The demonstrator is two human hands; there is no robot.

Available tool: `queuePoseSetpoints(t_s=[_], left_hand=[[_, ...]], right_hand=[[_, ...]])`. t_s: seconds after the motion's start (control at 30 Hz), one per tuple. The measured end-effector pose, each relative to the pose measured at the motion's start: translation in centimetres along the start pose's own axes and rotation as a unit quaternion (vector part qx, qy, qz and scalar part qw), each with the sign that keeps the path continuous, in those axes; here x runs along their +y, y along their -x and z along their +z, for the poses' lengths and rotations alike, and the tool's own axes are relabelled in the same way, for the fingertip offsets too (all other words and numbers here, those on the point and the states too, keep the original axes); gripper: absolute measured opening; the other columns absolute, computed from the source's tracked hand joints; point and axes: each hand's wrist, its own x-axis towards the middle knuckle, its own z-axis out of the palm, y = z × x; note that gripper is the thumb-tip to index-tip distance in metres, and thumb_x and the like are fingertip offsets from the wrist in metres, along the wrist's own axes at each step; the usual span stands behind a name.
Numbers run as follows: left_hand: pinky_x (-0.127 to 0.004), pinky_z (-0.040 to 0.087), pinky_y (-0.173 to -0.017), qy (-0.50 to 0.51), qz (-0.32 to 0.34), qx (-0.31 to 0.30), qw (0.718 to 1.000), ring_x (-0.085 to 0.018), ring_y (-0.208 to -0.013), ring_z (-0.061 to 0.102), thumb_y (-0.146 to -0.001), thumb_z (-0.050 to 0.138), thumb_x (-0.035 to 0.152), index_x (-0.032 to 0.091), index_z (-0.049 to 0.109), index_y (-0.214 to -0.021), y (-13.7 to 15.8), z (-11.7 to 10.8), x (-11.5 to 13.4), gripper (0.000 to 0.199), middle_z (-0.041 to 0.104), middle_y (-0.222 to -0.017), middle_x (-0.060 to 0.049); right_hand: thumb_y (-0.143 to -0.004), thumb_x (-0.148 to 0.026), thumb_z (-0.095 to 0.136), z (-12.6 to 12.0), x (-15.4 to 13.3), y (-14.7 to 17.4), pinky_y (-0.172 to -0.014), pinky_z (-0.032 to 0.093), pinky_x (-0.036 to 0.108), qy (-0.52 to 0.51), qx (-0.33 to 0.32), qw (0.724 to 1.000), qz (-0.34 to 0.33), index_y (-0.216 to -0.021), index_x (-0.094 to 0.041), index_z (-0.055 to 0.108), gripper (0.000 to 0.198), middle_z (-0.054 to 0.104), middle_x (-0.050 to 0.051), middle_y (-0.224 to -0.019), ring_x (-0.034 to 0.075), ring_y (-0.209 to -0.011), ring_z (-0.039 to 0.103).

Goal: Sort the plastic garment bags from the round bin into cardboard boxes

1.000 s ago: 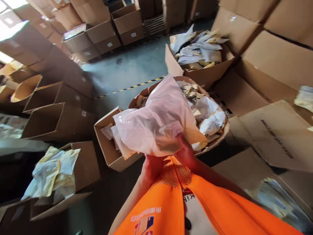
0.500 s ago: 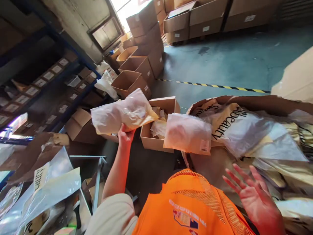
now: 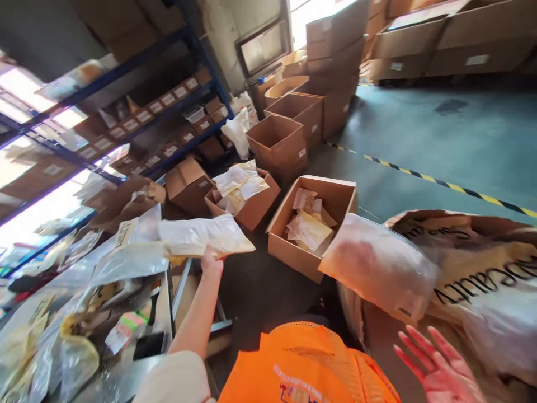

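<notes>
My left hand (image 3: 212,264) is closed on the lower edge of a pale plastic-wrapped packet (image 3: 205,234), held out at the left beside the table's edge. My right hand (image 3: 440,366) is open at the lower right, palm showing and fingers spread, holding nothing. Just above its fingertips a clear plastic bag (image 3: 380,266) with a reddish item inside appears to hang in the air, tilted, at the edge of a big carton. That carton (image 3: 361,313) holds large bags printed with black lettering (image 3: 486,280).
An open carton (image 3: 293,254) with small packets stands ahead, another carton (image 3: 262,210) beside it. Empty-looking cartons (image 3: 277,140) and blue shelving (image 3: 138,67) are behind. On the left, a cluttered table (image 3: 140,369) holds plastic bags (image 3: 130,263). Striped tape (image 3: 444,184) crosses the floor.
The view has turned left. My left hand has carried its packet leftward and lower, towards the table. The clear bag has tilted, its right end dropping closer to my open right hand.
</notes>
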Motion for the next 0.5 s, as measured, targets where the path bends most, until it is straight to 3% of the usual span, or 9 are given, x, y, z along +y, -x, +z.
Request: queuePoseSetpoints(t_s=[0.1,0.23,0.37,0.5], left_hand=[[-0.038,0.062,-0.072,-0.001,-0.066,0.085,0.994,-0.021,-0.064,0.07,-0.088,0.058,0.014,0.012,0.067,-0.098,1.9,-7.8,-4.1,0.014,0.068,-0.069,-0.005],[-0.036,0.064,-0.071,0.008,-0.107,0.157,0.982,-0.021,-0.057,0.07,-0.084,0.062,0.005,0.012,0.069,-0.086,4.1,-15.6,-6.8,0.01,0.068,-0.062,-0.005],[-0.033,0.063,-0.081,0.007,-0.091,0.185,0.978,-0.02,-0.067,0.074,-0.08,0.067,0.0,0.014,0.069,-0.08,3.2,-19.6,-6.1,0.014,0.073,-0.07,-0.005],[-0.036,0.061,-0.091,-0.044,-0.037,0.166,0.984,-0.024,-0.095,0.076,-0.077,0.075,0.003,0.019,0.07,-0.087,-1.1,-21.1,-4.4,0.019,0.078,-0.087,-0.005]], right_hand=[[-0.065,-0.054,0.08,4.1,1.6,-1.4,-0.086,0.06,0.059,0.073,-0.156,0.984,0.041,-0.11,-0.033,0.066,0.052,0.074,0.01,-0.112,0.035,-0.102,0.071],[-0.071,-0.057,0.077,10.9,4.3,-1.4,-0.086,0.059,0.053,0.196,-0.34,0.915,0.095,-0.113,-0.029,0.069,0.051,0.071,0.013,-0.122,0.035,-0.111,0.069],[-0.074,-0.058,0.073,18.0,7.4,0.1,-0.09,0.056,0.048,0.247,-0.404,0.873,0.114,-0.113,-0.027,0.069,0.049,0.071,0.012,-0.118,0.031,-0.11,0.068],[-0.074,-0.057,0.071,25.6,11.6,0.3,-0.094,0.051,0.043,0.278,-0.475,0.818,0.166,-0.114,-0.025,0.067,0.052,0.07,0.01,-0.119,0.028,-0.114,0.066]])
